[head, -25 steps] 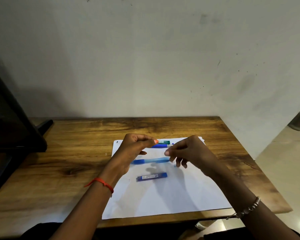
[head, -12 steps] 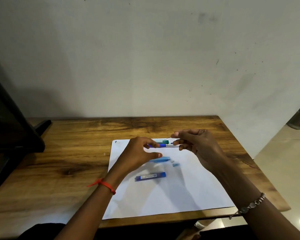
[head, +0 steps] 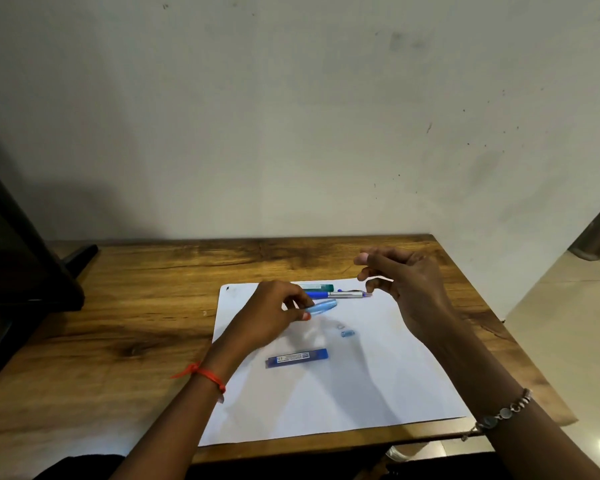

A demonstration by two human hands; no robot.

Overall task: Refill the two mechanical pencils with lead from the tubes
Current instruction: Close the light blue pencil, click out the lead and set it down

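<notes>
Pinching the light-blue pencil (head: 321, 305) over the paper (head: 378, 393), the left hand (head: 274, 315) is seemingly readying it for lead, with a small cap (head: 347, 333) lying nearby. The right hand (head: 407, 282) is hovering loosely curled (pinching anything? I cannot tell) and is likely needing the blue tube (head: 297, 358) next.

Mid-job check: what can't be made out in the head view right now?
- Head view, right hand: whether its fingertips pinch a lead; too thin to tell.
- Head view, light blue pencil: its left end is hidden in the left hand, the rest blurred.
- Head view, blue lead tube: label print too small to read.
</notes>
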